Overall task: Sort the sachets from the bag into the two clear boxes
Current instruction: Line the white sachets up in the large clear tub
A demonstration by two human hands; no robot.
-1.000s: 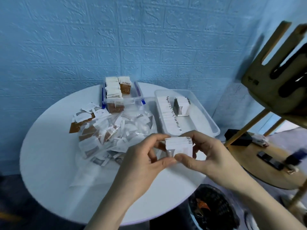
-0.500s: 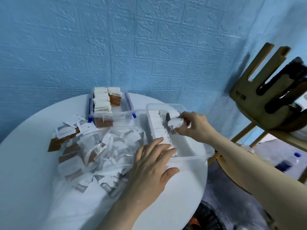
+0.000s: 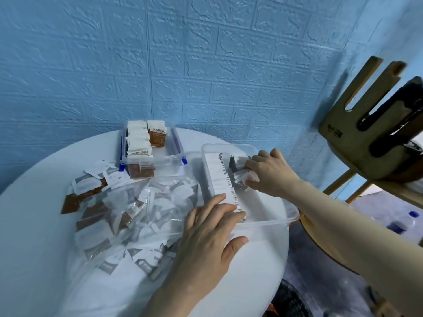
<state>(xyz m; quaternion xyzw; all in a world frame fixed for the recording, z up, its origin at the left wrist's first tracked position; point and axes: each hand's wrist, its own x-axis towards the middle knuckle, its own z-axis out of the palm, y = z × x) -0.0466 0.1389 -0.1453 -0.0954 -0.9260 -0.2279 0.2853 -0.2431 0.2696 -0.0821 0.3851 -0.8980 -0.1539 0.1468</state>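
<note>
A clear plastic bag [image 3: 142, 216] full of white and brown sachets lies open on the round white table [image 3: 34, 236]. The larger clear box [image 3: 270, 223] stands at the table's right edge with a long row of white sachets [image 3: 219, 175] along its left side. My right hand [image 3: 270, 172] is inside this box, shut on a small stack of white sachets [image 3: 243, 177] set beside the row. My left hand [image 3: 210, 239] lies flat with fingers apart, its fingertips on the near end of the row. The smaller blue-latched box [image 3: 174, 154] at the back holds brown-and-white sachets.
Loose sachets [image 3: 91, 184] lie left of the bag, one brown sachet [image 3: 71, 203] at the far left. A blue brick-pattern wall stands behind the table. A wooden stool [image 3: 375, 131] is at the right, and a dark basket [image 3: 290, 300] sits on the floor below the table's edge.
The stack I held in both hands above the table has gone into the larger box with my right hand. My left hand let go and now rests on the row's near end.
</note>
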